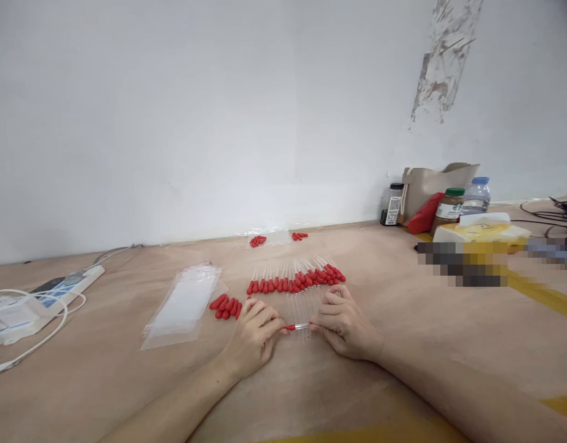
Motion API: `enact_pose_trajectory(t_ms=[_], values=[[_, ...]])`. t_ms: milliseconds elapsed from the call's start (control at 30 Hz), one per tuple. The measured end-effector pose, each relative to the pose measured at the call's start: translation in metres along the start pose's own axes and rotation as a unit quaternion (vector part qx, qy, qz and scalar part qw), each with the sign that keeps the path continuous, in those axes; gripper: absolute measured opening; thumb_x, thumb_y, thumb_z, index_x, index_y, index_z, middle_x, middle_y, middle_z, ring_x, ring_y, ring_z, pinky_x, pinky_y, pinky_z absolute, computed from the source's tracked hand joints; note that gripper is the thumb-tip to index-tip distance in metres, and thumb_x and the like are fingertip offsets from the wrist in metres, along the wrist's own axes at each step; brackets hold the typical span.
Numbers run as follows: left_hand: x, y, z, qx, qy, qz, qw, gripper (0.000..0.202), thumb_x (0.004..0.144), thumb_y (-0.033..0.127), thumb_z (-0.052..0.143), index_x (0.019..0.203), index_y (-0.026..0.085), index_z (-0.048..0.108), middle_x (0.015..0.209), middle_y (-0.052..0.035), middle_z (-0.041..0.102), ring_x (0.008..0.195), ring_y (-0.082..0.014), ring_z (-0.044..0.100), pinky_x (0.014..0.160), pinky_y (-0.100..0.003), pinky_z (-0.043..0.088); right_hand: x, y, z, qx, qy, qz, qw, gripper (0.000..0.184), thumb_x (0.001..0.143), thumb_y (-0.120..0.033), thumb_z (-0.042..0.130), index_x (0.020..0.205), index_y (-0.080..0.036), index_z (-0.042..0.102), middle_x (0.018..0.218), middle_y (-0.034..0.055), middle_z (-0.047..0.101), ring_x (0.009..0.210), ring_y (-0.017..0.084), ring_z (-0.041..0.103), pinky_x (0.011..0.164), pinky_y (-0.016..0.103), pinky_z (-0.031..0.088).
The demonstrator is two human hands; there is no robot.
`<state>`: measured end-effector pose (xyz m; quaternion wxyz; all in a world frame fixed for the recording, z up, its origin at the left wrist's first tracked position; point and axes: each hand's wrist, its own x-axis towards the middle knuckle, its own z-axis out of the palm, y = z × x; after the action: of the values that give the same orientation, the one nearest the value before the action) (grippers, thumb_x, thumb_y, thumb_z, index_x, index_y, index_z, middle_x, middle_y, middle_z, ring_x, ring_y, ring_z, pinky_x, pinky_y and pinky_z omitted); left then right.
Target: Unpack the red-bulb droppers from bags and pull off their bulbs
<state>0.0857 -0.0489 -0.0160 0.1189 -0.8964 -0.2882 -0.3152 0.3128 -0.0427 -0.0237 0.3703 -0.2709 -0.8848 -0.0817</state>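
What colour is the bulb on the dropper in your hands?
Red bulb, clear tube; seen best in the head view.

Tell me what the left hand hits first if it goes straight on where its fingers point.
The left hand points right along the dropper it pinches; next in line, probably the right hand, holding the other end.

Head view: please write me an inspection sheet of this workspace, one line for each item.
Surface: brown board, with yellow stripes at the right.
Job's things: row of droppers with red bulbs; loose red bulbs; stack of clear bags; far bags holding red pieces, near the wall.
Clutter: bottles, grey bag, tissue box.
Hands: left hand and right hand pinch one dropper between them.
Cables: white cable and power strip at left; black cables at right.
Surroundings: white wall, paint peeled at upper right.
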Motion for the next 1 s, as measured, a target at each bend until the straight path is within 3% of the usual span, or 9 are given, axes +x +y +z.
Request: enact_pose_trajectory(t_ms=[100, 267, 367, 533, 667, 800, 1000], values=[[-0.004, -0.008, -0.004, -0.015, 0.023, -0.035, 0.999, 0.016, 0.084, 0.019, 0.045, 0.08, 0.019, 0.06, 0.073, -0.0029, 0.057, 0.07, -0.0145, 0.048, 0.068, -0.03, 0.037, -0.001, 0.011, -0.007, 0.003, 0.0, 0.041, 0.999, 0.026, 0.085, -0.028, 0.044, 0.07, -0.019, 0.063, 0.055, 0.0002, 0.053, 0.064, 0.013, 0.043, 0.078, 0.033, 0.029], [0.001, -0.032, -0.027, -0.058, 0.057, -0.238, 0.968, 0.023, 0.085, 0.029, 0.042, 0.093, 0.02, 0.062, 0.085, -0.0039, 0.056, 0.077, -0.0147, 0.054, 0.066, -0.025, 0.044, 0.001, 0.033, -0.013, 0.055, 0.046, 0.213, 0.974, 0.022, 0.084, -0.027, 0.044, 0.086, -0.02, 0.065, 0.072, 0.0026, 0.065, 0.066, 0.013, 0.056, 0.067, 0.026, 0.039], [0.005, -0.05, -0.044, -0.044, 0.047, -0.336, 0.94, 0.03, 0.082, 0.034, 0.042, 0.099, 0.021, 0.063, 0.086, -0.0042, 0.056, 0.073, -0.0155, 0.056, 0.06, -0.025, 0.045, 0.001, 0.034, -0.01, 0.062, 0.054, 0.27, 0.959, 0.022, 0.082, -0.024, 0.043, 0.09, -0.019, 0.063, 0.082, 0.003, 0.067, 0.069, 0.014, 0.06, 0.061, 0.023, 0.043], [-0.008, -0.087, -0.06, -0.054, -0.016, -0.44, 0.896, 0.035, 0.072, 0.037, 0.048, 0.1, 0.019, 0.06, 0.083, -0.0027, 0.06, 0.064, -0.0152, 0.057, 0.06, -0.027, 0.045, -0.001, 0.025, -0.002, -0.022, 0.038, 0.24, 0.97, 0.024, 0.083, -0.022, 0.041, 0.089, -0.019, 0.064, 0.081, 0.0047, 0.067, 0.075, 0.016, 0.06, 0.069, 0.026, 0.044], [-0.022, -0.106, -0.062, -0.056, -0.022, -0.46, 0.886, 0.032, 0.067, 0.043, 0.054, 0.086, 0.019, 0.059, 0.077, -0.0011, 0.061, 0.059, -0.014, 0.054, 0.059, -0.026, 0.042, -0.001, 0.023, 0.004, -0.098, 0.012, 0.185, 0.978, 0.023, 0.082, -0.017, 0.041, 0.087, -0.017, 0.064, 0.075, 0.0066, 0.065, 0.075, 0.018, 0.059, 0.074, 0.031, 0.041], [-0.026, -0.109, -0.063, -0.106, -0.047, -0.482, 0.868, 0.033, 0.062, 0.047, 0.059, 0.077, 0.018, 0.057, 0.068, -0.0002, 0.061, 0.058, -0.0152, 0.054, 0.055, -0.025, 0.04, -0.001, 0.023, 0.008, -0.124, -0.001, 0.169, 0.978, 0.023, 0.08, -0.013, 0.042, 0.08, -0.017, 0.065, 0.071, 0.0067, 0.063, 0.073, 0.018, 0.057, 0.07, 0.03, 0.04], [-0.027, -0.107, -0.065, -0.145, -0.09, -0.493, 0.853, 0.031, 0.06, 0.043, 0.063, 0.077, 0.017, 0.057, 0.071, -0.001, 0.062, 0.063, -0.0163, 0.055, 0.056, -0.025, 0.04, -0.003, 0.021, 0.011, -0.085, -0.017, 0.195, 0.977, 0.02, 0.079, -0.016, 0.043, 0.078, -0.017, 0.063, 0.069, 0.0049, 0.057, 0.072, 0.017, 0.053, 0.069, 0.028, 0.039]])
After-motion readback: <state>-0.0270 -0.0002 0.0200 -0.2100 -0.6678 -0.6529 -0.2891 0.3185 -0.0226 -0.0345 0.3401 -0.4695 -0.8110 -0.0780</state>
